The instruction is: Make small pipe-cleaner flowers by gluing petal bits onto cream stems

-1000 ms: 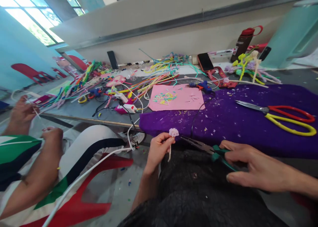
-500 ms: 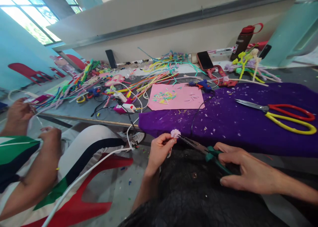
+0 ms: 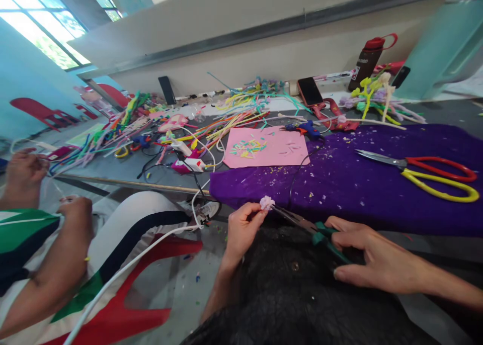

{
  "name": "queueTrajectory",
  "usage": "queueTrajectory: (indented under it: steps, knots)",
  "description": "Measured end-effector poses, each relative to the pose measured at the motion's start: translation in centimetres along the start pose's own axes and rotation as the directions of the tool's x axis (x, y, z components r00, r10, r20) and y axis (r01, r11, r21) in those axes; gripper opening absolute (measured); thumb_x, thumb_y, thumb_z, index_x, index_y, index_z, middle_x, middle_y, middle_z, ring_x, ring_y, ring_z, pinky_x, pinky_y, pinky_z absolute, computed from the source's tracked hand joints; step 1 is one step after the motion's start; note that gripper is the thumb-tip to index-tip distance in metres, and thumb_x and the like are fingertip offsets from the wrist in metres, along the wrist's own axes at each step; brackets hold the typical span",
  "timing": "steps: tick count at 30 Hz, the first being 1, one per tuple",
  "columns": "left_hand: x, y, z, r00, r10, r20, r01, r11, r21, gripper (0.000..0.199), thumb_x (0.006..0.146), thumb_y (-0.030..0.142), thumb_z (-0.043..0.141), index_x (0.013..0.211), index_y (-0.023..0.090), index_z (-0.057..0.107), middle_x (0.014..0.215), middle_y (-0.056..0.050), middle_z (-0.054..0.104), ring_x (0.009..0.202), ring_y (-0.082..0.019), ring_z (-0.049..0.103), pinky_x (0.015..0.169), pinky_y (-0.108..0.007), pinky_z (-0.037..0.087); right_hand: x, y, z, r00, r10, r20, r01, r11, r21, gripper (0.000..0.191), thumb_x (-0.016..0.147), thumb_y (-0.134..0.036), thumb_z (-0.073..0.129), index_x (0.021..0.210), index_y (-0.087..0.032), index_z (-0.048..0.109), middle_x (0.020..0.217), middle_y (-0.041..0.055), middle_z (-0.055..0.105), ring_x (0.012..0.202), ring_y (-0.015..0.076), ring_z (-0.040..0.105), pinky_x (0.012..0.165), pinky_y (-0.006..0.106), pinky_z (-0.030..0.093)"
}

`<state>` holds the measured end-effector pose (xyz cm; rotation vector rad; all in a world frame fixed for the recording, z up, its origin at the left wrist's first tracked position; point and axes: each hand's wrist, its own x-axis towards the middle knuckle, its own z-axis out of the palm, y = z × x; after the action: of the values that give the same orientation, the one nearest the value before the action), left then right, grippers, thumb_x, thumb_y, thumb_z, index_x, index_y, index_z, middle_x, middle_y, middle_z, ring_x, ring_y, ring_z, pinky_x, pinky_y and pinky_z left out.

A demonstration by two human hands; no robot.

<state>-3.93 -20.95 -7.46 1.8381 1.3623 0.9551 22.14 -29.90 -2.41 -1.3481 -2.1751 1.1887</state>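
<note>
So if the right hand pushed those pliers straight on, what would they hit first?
Most likely the lilac flower: the pliers in the right hand point at it, tips seemingly at its edge. Depth is hard to judge here.

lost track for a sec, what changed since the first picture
The long-nosed pliers with green handles, in the right hand, moved left; their tips now reach the fuzzy lilac flower. The left hand still holds it; the red-and-yellow-handled steel scissors stayed.

left hand (image 3: 246, 228) pinching pale lilac flower (image 3: 266, 203), green-handled pliers (image 3: 298, 222) at its edge, right hand (image 3: 372, 257) gripping handles
</note>
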Motion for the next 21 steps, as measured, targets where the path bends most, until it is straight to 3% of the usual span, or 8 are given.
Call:
queueTrajectory:
  steps: [10,21]
  knots:
    - [0.1,0.1,-0.1,0.991,0.132,-0.016,-0.13,0.987,0.093,0.012,0.079,0.028,0.058,0.079,0.018,0.066,0.074,-0.001,0.066,0.066,-0.012,0.058,0.063,-0.021,0.042,0.1,-0.1,-0.3,1.0,-0.018,0.014,0.017,0.997,0.078,0.009,0.079,-0.024,0.057,0.072,-0.017,0.055,0.086,0.002,0.052,0.076,0.0148,0.051,0.065,0.025,0.04]
    - [0.2,0.6,-0.4,0.951,0.309,-0.006,-0.298,0.923,0.245,0.014,0.083,0.023,0.054,0.083,0.021,0.068,0.081,-0.004,0.068,0.075,-0.015,0.061,0.071,-0.025,0.046,0.0,-0.5,-1.7,0.996,0.022,0.09,-0.024,1.0,0.019,0.014,0.079,-0.025,0.055,0.068,-0.017,0.05,0.084,0.0015,0.051,0.075,0.0141,0.05,0.063,0.025,0.039]
